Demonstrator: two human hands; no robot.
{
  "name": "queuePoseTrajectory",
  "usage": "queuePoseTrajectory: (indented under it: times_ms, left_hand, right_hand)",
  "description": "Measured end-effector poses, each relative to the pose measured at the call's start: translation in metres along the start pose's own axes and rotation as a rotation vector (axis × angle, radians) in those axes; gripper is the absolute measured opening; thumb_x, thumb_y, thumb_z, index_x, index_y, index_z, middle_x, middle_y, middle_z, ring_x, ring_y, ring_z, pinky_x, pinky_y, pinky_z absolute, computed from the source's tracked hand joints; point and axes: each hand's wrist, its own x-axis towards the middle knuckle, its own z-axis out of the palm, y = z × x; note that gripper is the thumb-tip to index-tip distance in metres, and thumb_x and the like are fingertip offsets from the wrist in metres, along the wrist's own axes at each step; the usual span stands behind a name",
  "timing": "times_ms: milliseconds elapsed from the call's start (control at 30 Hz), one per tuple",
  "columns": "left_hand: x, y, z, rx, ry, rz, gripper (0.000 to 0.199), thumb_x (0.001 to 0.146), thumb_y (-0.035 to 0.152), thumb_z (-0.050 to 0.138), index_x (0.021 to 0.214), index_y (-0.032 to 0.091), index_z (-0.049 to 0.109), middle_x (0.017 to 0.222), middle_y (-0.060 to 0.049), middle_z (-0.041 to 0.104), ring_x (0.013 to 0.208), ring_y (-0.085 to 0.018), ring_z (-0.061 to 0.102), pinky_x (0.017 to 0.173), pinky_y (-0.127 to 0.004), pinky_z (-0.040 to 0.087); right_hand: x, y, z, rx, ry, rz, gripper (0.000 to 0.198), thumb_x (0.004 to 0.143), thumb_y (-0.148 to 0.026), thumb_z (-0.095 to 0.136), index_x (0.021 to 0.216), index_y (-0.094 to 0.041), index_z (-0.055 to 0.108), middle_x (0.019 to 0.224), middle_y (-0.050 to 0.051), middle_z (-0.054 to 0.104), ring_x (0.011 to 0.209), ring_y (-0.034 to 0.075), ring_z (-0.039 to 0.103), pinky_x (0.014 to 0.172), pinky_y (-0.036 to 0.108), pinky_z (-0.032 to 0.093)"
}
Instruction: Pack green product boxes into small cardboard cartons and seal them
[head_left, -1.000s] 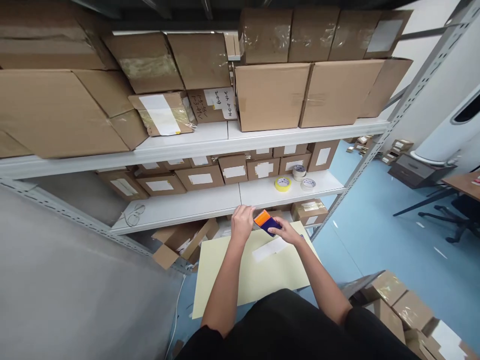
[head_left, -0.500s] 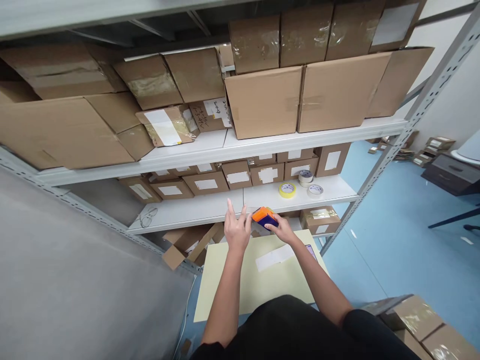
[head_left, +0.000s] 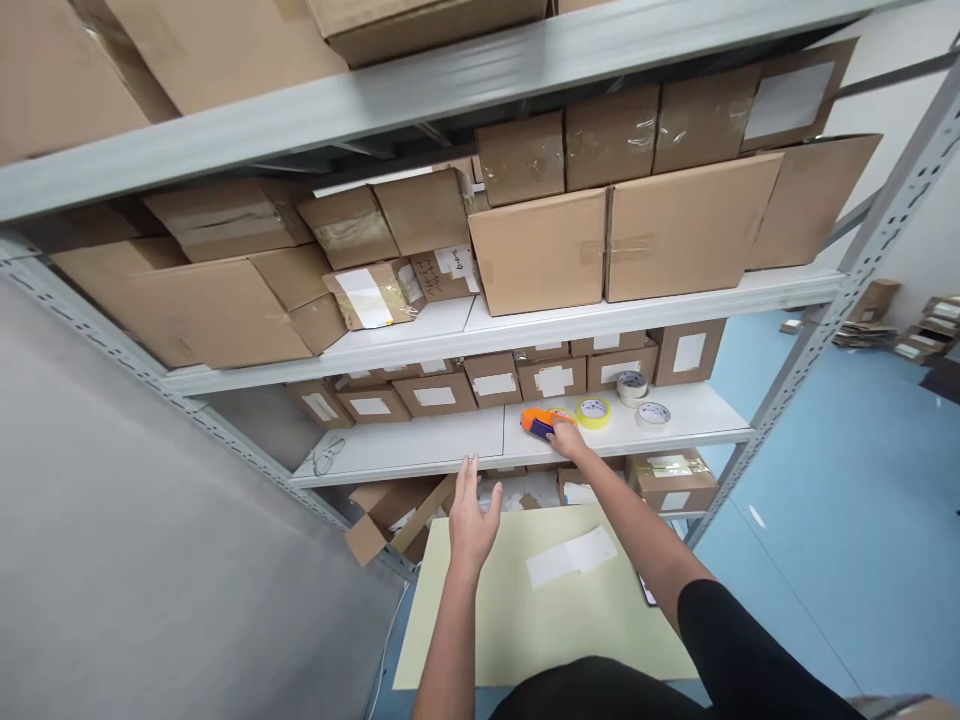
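Observation:
My right hand is closed around an orange and dark blue tape dispenser, at the level of the shelf with the tape rolls. Whether the dispenser rests on that shelf I cannot tell. Just right of it lies a yellow tape roll. My left hand is raised over the far edge of a pale yellow board, fingers stretched out and nothing in them. White paper strips lie on the board between my arms. Part of a phone shows beside my right forearm.
White tape rolls sit farther right on the shelf, and glasses lie at its left end. Cardboard boxes fill the shelves above. An open carton juts out below. A metal post bounds the right side.
My right hand has carried the tape dispenser away from my left hand, forward to the shelf. My left hand stays raised with its fingers now closer together. The view has tilted up.

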Motion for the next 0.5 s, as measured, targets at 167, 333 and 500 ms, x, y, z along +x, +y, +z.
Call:
queuePoseTrajectory:
  times_ms: [167, 333, 500]
  left_hand:
    - [-0.010, -0.013, -0.006, 0.048, 0.002, -0.024, 0.059, 0.100, 0.043, 0.054, 0.157, 0.031, 0.044, 0.165, -0.011, 0.040, 0.130, -0.030, 0.063, 0.099, -0.043, 0.057]
    - [-0.019, -0.032, -0.018, 0.082, 0.030, -0.020, 0.055, 0.100, 0.043, 0.053, 0.152, 0.026, 0.050, 0.158, -0.012, 0.050, 0.142, -0.030, 0.052, 0.114, -0.048, 0.047]
    - [-0.033, -0.055, -0.019, 0.145, 0.056, -0.073, 0.050, 0.099, 0.043, 0.053, 0.144, 0.022, 0.059, 0.147, -0.014, 0.061, 0.141, -0.032, 0.053, 0.119, -0.056, 0.041]
  right_hand:
    - [0.013, -0.003, 0.011, -0.076, -0.019, -0.002, 0.029, 0.095, -0.020, 0.059, 0.120, -0.009, 0.068, 0.113, 0.021, 0.074, 0.116, 0.031, 0.062, 0.109, 0.041, 0.033]
    - [0.000, -0.006, 0.024, -0.016, 0.215, 0.000, 0.049, 0.090, -0.023, 0.062, 0.139, -0.015, 0.059, 0.140, 0.021, 0.060, 0.134, 0.035, 0.047, 0.109, 0.047, 0.035]
    - [-0.040, -0.026, 0.040, 0.311, 0.386, -0.216, 0.053, 0.090, -0.032, 0.059, 0.141, -0.018, 0.060, 0.147, 0.017, 0.056, 0.136, 0.035, 0.049, 0.114, 0.052, 0.040]
